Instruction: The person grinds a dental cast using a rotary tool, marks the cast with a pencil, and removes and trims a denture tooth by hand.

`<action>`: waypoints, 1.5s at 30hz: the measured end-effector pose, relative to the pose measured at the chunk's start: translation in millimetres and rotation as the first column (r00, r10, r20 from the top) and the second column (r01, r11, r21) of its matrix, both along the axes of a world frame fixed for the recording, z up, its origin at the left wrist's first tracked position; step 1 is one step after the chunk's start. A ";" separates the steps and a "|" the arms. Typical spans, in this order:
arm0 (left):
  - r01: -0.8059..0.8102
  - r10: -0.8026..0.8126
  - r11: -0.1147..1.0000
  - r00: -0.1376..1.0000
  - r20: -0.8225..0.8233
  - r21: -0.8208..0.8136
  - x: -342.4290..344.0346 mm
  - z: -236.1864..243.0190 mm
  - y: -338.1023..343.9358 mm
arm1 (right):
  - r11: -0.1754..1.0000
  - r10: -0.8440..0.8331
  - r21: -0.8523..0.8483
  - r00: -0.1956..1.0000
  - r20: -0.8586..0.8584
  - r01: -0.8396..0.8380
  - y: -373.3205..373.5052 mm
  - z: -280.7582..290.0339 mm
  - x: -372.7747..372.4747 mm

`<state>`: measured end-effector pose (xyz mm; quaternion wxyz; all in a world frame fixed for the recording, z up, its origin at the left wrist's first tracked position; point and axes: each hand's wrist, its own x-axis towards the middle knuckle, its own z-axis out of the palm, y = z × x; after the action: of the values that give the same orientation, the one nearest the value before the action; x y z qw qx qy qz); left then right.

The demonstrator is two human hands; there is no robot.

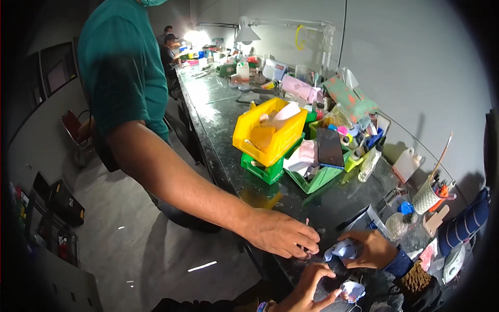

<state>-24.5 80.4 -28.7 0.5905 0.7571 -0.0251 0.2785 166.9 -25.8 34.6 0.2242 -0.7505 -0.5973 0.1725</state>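
My left hand [310, 290], with a band at its wrist, is at the bottom centre. Its thumb and index finger are apart, and the thumb tip meets the edge of a small pale blue-white cupped piece [354, 291]. To the right, my right hand [371, 248], in a dark blue sleeve, is closed on a crumpled pale blue piece [342, 250] above the black bench. Another person's hand [283, 234] reaches in from the left, close to that piece. Its fingers are bent downward around something thin that I cannot make out.
A yellow bin [247, 136] rests on a green bin [261, 171]. Beside them, a phone [330, 148] lies on a green tray [314, 183]. At the right stand a white brush cup [430, 195] and a plastic bottle [407, 164]. The person in green [125, 67] stands at the bench's left edge.
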 end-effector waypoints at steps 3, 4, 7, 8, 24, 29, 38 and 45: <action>0.033 -0.035 0.999 0.999 0.039 0.041 22.4 -12.3 24.4 | 0.959 -0.285 -0.034 0.953 -0.105 0.283 -7.3 7.9 6.2; 0.083 -0.083 0.997 0.996 0.030 0.006 26.6 -18.1 29.8 | 0.944 -0.330 -0.003 0.944 -0.010 0.330 -9.3 17.4 6.5; -0.018 0.013 0.998 0.997 0.070 0.062 28.1 -9.3 38.8 | 0.945 -0.320 0.043 0.887 0.334 0.325 -20.6 9.8 28.8; -0.028 0.022 0.995 0.998 0.065 0.091 29.2 -11.5 40.8 | 0.929 -0.355 0.021 0.874 0.332 0.369 -27.2 9.9 27.4; 0.010 -0.009 0.989 1.000 -0.003 0.149 26.7 -21.8 41.3 | 0.974 -0.185 -0.048 0.898 0.399 0.222 2.0 -25.8 -7.6; 0.073 -0.079 0.972 0.997 -0.019 -0.225 23.6 -30.6 40.2 | 0.946 -0.322 0.022 0.935 0.149 0.322 2.8 -19.6 -12.6; 0.247 -0.240 0.969 0.917 0.319 0.019 11.0 4.3 8.2 | 0.855 -0.402 0.204 0.858 -0.319 0.477 -46.3 49.3 -106.8; 0.227 -0.203 0.974 0.898 0.391 -0.016 6.3 11.6 -25.3 | 0.825 -0.460 0.086 0.752 -0.472 0.559 -95.6 57.8 -143.7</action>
<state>-18.3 55.2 -17.1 0.6240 0.6613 -0.2160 0.3558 23.2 -121.4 92.4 0.4713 -0.7981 -0.3190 0.1979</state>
